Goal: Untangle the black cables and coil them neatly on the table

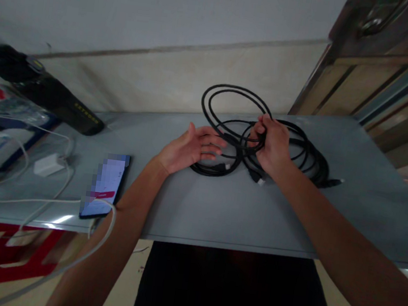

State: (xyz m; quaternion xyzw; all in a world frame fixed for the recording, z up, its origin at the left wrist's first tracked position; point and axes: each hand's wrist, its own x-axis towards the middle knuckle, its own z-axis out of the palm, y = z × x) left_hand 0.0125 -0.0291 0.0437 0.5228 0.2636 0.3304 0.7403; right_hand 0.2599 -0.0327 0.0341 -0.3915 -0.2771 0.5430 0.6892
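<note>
My right hand (273, 140) is closed around a black cable (238, 89), whose loops stand up from the grip and lean left. Beside those loops my left hand (194, 149) is turned palm up, fingers spread, with nothing in it; I cannot tell whether its fingertips touch the cable. More coiled black cable (322, 165) lies on the table behind and right of my right hand. Below the hands, another black coil (211, 173) rests on the tabletop. One cable plug (259, 180) points toward me, and another plug (334, 183) sticks out at the right.
A phone (105, 188) with a lit screen lies on the grey table (218, 219), left of my left forearm. White charging cables and a white adapter (50, 165) spread across the left side. A black bottle-like object (65, 101) stands near the wall. A red stool (30, 261) is below.
</note>
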